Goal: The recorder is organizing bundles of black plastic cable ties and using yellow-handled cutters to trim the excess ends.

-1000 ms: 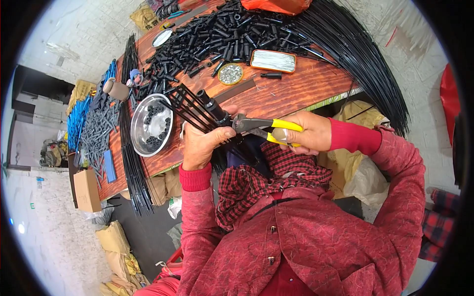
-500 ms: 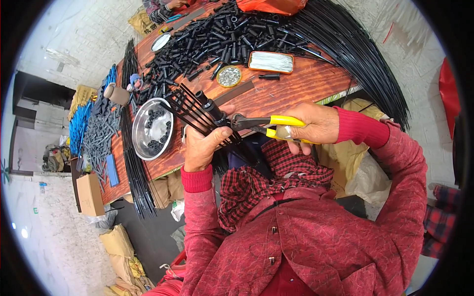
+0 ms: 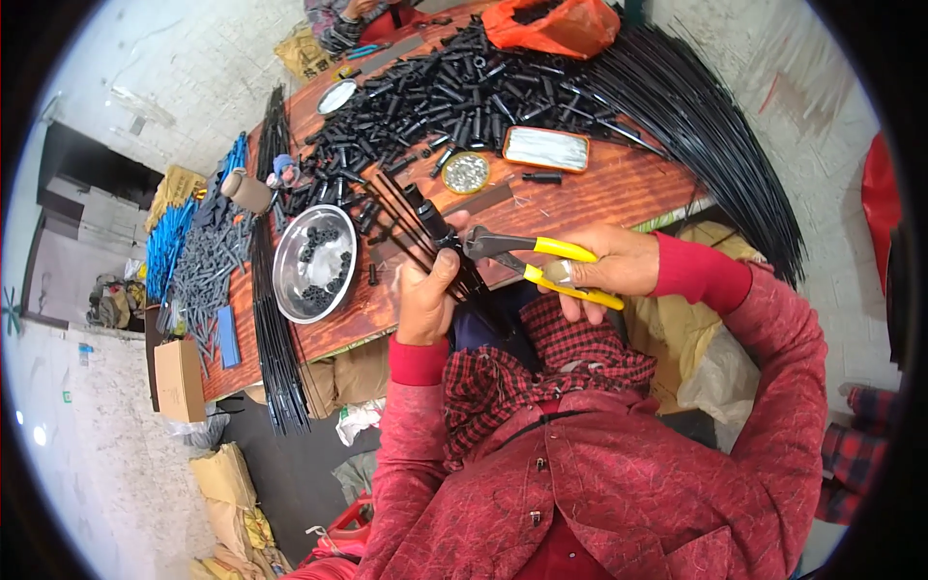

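Note:
My left hand (image 3: 423,302) is closed around a bundle of thin black rods with a black tubular hub (image 3: 431,220), which looks like a folded umbrella frame. The rods fan out at the upper left, and their lower ends reach toward my lap. In my right hand (image 3: 619,263) are yellow-handled pliers (image 3: 568,249), the handles spread apart. The pliers' dark jaws meet the hub side just above my left fingers; what lies between them is too small to tell. Something pale is wrapped on a right finger. Left of the frame stands a clear bowl (image 3: 282,290) with small black parts.
Black tubular parts (image 3: 454,101) are heaped across the wooden table (image 3: 619,188). Near me lie a round tin (image 3: 467,172) and a rectangular tray (image 3: 546,148) of pale pins. Long black rods (image 3: 720,145) bend over the right edge. Another person's hand (image 3: 358,10) shows at the far side.
The pliers' handles have spread wider. My left hand and the frame have shifted slightly right in the picture, and the whole table view has moved down a little.

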A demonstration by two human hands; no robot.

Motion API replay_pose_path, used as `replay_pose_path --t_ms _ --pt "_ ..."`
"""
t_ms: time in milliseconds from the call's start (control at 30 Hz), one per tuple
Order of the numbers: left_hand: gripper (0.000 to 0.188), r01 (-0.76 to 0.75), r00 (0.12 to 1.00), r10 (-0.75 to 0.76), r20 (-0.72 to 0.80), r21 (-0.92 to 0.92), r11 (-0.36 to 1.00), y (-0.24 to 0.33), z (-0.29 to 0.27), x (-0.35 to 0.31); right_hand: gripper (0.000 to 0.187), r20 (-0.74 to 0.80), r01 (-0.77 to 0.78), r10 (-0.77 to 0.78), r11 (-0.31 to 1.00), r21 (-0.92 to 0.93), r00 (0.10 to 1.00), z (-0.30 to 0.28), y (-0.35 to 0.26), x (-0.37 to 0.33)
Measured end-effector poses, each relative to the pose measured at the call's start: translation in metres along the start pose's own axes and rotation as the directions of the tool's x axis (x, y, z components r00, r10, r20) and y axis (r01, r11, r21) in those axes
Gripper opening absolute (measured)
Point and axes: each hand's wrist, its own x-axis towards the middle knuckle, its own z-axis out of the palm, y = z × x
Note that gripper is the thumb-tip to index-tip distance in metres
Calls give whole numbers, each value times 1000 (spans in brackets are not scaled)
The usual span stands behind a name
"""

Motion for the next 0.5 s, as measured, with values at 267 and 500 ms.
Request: replay_pose_path --t_ms 267,500 --pt "62 -64 980 127 151 -368 928 -21 -8 23 59 -53 -31 34 997 65 998 3 13 17" --pt "53 -48 995 78 70 -355 933 -20 -15 26 52 -38 -47 48 998 44 998 -1 8 28"
